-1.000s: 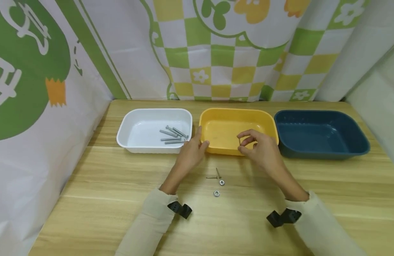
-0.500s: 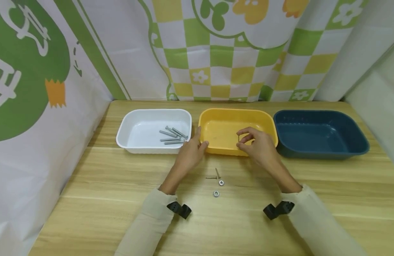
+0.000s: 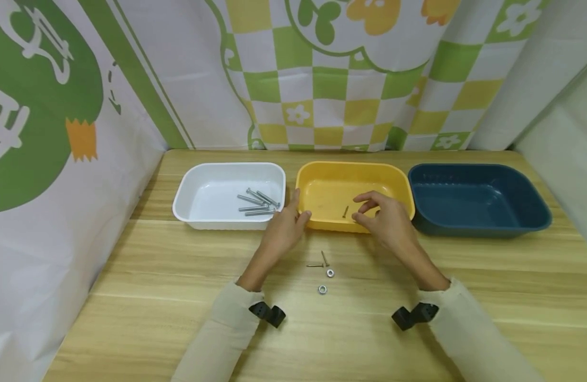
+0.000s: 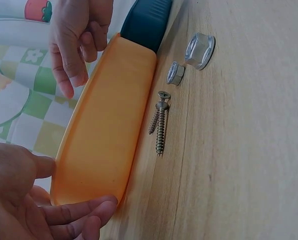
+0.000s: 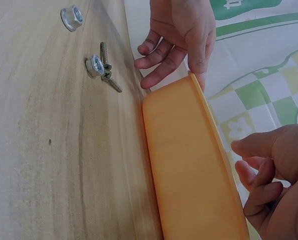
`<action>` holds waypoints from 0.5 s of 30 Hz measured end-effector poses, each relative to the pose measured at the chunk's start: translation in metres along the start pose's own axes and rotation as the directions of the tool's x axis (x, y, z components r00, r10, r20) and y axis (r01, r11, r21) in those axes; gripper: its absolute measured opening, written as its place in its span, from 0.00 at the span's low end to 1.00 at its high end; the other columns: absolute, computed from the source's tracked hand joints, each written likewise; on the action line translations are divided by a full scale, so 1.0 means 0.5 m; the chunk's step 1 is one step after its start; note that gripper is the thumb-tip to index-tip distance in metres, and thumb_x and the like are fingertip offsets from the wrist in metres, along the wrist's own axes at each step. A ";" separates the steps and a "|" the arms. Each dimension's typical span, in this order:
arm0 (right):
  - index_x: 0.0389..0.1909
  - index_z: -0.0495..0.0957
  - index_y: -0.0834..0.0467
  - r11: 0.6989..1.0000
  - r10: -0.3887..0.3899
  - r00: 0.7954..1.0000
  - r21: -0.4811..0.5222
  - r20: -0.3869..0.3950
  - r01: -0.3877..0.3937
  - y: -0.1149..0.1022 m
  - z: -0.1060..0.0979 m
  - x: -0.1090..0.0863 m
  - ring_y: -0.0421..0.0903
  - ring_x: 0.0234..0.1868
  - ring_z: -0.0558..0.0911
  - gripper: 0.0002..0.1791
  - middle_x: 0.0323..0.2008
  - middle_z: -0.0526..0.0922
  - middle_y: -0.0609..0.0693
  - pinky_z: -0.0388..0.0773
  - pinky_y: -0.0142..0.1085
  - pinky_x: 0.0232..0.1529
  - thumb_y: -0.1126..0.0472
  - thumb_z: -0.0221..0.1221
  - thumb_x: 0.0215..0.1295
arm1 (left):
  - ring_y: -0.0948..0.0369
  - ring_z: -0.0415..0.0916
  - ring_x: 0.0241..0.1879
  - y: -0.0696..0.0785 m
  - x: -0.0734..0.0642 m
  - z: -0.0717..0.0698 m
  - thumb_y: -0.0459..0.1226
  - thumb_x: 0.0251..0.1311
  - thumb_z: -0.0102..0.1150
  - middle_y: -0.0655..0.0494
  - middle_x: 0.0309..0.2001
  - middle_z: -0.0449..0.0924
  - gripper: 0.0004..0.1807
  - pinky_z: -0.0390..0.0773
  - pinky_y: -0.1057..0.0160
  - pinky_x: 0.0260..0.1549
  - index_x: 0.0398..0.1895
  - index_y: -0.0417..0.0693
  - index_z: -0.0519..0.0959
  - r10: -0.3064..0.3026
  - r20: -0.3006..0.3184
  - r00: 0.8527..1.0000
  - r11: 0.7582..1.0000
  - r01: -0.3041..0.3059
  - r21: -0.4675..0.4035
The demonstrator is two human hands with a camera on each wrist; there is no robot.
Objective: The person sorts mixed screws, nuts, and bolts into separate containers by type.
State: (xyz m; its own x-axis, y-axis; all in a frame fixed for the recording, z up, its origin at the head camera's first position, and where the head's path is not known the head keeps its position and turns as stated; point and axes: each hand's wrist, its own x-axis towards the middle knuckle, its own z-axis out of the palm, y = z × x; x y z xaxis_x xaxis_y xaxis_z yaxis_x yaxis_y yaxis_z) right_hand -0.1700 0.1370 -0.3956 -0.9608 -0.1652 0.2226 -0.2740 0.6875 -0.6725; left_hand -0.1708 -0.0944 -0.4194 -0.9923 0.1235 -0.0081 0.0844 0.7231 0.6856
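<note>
Above the front part of the yellow bin [image 3: 322,183], my right hand [image 3: 393,220] has its thumb and index finger apart, with nothing between them. A small screw [image 3: 345,212] is in the bin's area just left of those fingertips, apart from them; whether it touches the floor I cannot tell. My left hand [image 3: 285,225] rests with fairly straight fingers against the bin's left end, thumb at the front corner. On the table in front lie two brass-coloured screws [image 4: 160,125] with cross-slot heads, close together. Beside them are two flanged nuts, one nearer [image 4: 175,73] the screws and one farther [image 4: 199,51] off.
Left of the yellow bin stands a white bin [image 3: 202,199] holding several long silver bolts [image 3: 257,208]. A dark blue bin [image 3: 479,201] stands against the yellow one's right side. Behind the wooden table [image 3: 178,276] hangs a patterned cloth [image 3: 331,85].
The right thumb and index finger have let go of the screw they pinched upright. It is now tilted, lower and to the left of them. The left hand has stayed put.
</note>
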 end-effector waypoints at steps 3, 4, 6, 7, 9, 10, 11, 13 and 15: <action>0.48 0.84 0.62 1.000 -0.004 1.000 0.007 -0.020 0.004 0.001 0.001 -0.003 0.45 0.16 0.69 0.15 0.34 0.85 0.56 0.62 0.33 0.16 0.66 0.70 0.59 | 0.57 0.68 0.18 0.000 0.000 0.001 0.44 0.75 0.52 0.51 0.19 0.71 0.36 0.71 0.57 0.21 0.79 0.41 0.52 -0.002 -0.003 1.000 1.000 0.002 -0.003; 0.47 0.84 0.62 1.000 -0.002 1.000 0.012 -0.027 0.003 0.000 0.000 -0.006 0.45 0.16 0.68 0.15 0.34 0.84 0.56 0.62 0.33 0.16 0.66 0.70 0.60 | 0.57 0.68 0.18 0.000 0.000 0.001 0.44 0.75 0.52 0.51 0.19 0.71 0.36 0.71 0.57 0.21 0.79 0.41 0.52 -0.001 -0.005 1.000 1.000 0.001 -0.003; 0.47 0.84 0.62 1.000 0.002 0.999 0.025 -0.041 -0.001 0.000 0.001 -0.011 0.44 0.15 0.67 0.14 0.34 0.85 0.56 0.62 0.33 0.16 0.66 0.69 0.60 | 0.57 0.68 0.18 0.000 0.000 0.001 0.43 0.75 0.52 0.51 0.19 0.70 0.36 0.70 0.58 0.21 0.79 0.41 0.52 0.002 -0.007 1.000 1.000 -0.002 -0.004; 0.47 0.84 0.62 0.999 0.008 0.999 0.034 -0.044 -0.007 -0.001 0.001 -0.015 0.43 0.15 0.66 0.14 0.34 0.85 0.55 0.61 0.32 0.16 0.65 0.69 0.61 | 0.57 0.68 0.18 0.000 0.000 0.001 0.43 0.75 0.52 0.52 0.19 0.70 0.36 0.70 0.58 0.20 0.79 0.41 0.52 0.002 -0.007 1.000 1.000 -0.002 -0.005; 0.47 0.84 0.61 0.999 0.013 0.999 0.052 -0.049 -0.011 -0.004 0.003 -0.024 0.41 0.14 0.65 0.13 0.33 0.84 0.54 0.61 0.32 0.16 0.65 0.69 0.61 | 0.58 0.67 0.17 0.000 -0.001 0.001 0.44 0.75 0.51 0.52 0.18 0.70 0.36 0.70 0.58 0.19 0.79 0.41 0.52 0.005 -0.006 1.000 1.000 -0.005 -0.007; 0.47 0.84 0.61 0.998 0.011 0.999 0.063 -0.050 -0.008 -0.007 0.004 -0.029 0.41 0.14 0.65 0.13 0.32 0.84 0.53 0.60 0.31 0.16 0.65 0.68 0.62 | 0.58 0.67 0.16 0.000 -0.001 0.001 0.43 0.75 0.51 0.52 0.18 0.70 0.36 0.69 0.59 0.19 0.79 0.41 0.52 0.006 -0.006 1.000 1.000 -0.006 -0.009; 0.47 0.84 0.61 0.997 0.009 0.999 0.074 -0.053 -0.005 -0.009 0.005 -0.034 0.40 0.13 0.64 0.12 0.32 0.84 0.53 0.60 0.31 0.15 0.65 0.68 0.62 | 0.58 0.66 0.16 0.000 -0.002 0.000 0.44 0.75 0.51 0.52 0.18 0.70 0.36 0.69 0.59 0.19 0.79 0.40 0.52 0.008 -0.006 1.000 1.000 -0.008 -0.009; 0.46 0.84 0.60 0.995 -0.003 0.998 0.095 -0.058 0.008 -0.014 0.009 -0.044 0.39 0.12 0.63 0.12 0.31 0.84 0.52 0.59 0.30 0.14 0.66 0.69 0.61 | 0.58 0.67 0.17 0.000 -0.002 0.000 0.44 0.75 0.51 0.52 0.18 0.70 0.36 0.70 0.58 0.19 0.79 0.40 0.52 0.010 -0.006 1.000 1.000 -0.010 -0.008; 0.45 0.85 0.61 0.993 -0.020 0.998 0.117 -0.065 0.027 -0.018 0.011 -0.054 0.39 0.12 0.63 0.11 0.30 0.84 0.51 0.59 0.30 0.14 0.66 0.69 0.61 | 0.57 0.68 0.18 0.001 -0.002 0.000 0.44 0.75 0.51 0.52 0.18 0.70 0.36 0.70 0.58 0.20 0.79 0.40 0.52 0.011 -0.006 1.000 1.000 -0.011 -0.004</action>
State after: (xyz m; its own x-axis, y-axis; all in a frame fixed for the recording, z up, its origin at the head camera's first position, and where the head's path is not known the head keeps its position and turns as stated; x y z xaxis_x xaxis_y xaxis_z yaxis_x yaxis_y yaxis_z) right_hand -0.1420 0.1312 -0.3995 -0.9504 -0.1328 0.2812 -0.3033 0.5956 -0.7439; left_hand -0.1696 -0.0943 -0.4191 -0.9919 0.1269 0.0040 0.0947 0.7191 0.6884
